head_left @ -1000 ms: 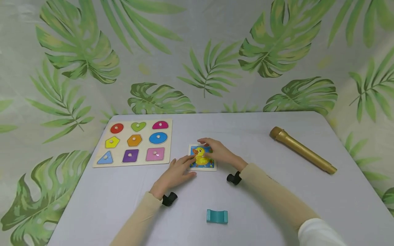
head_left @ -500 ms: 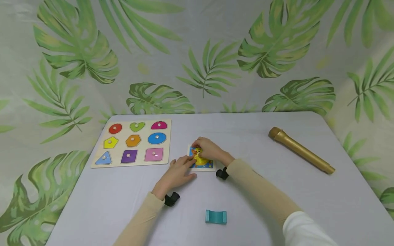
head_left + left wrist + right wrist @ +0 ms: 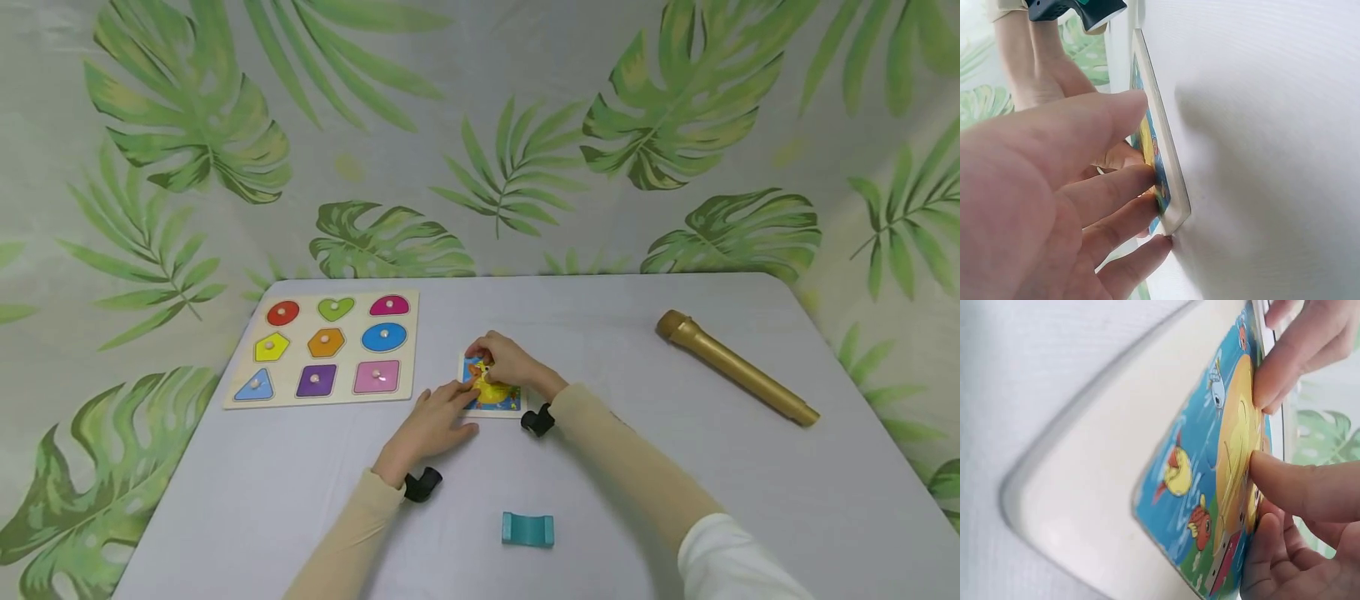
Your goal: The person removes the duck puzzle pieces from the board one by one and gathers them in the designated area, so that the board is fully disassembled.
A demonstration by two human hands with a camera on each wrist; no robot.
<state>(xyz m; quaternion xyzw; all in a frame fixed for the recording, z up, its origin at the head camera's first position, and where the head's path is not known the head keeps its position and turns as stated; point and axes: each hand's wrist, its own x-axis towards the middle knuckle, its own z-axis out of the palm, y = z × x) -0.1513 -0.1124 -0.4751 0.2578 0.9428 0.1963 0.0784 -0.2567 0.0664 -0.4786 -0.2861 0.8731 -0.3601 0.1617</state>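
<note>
A small square duck puzzle (image 3: 501, 398) lies mid-table, a yellow duck on blue in a pale frame. My left hand (image 3: 431, 423) rests at its left edge, fingers extended and tips touching the picture. In the left wrist view, the thumb of this left hand (image 3: 1054, 162) is also stretched toward the board. With bent thumb and fingers, my right hand (image 3: 513, 364) grips at the upper left of the picture, over the duck's head. The right wrist view has the thumb and fingers of this right hand (image 3: 1304, 519) against the picture; whether a piece is raised is hidden.
A shape board (image 3: 281, 396) with colourful knobbed pieces lies to the left. A gold microphone (image 3: 738, 367) lies at the right. In front of the puzzle sits a teal curved block (image 3: 528, 530). Behind the table (image 3: 600, 304) hangs a leaf-patterned cloth (image 3: 525, 50).
My right hand has moved left across the puzzle, and its thumb and fingers have drawn closer together over the duck's head. My left hand stays nearly still at the left edge.
</note>
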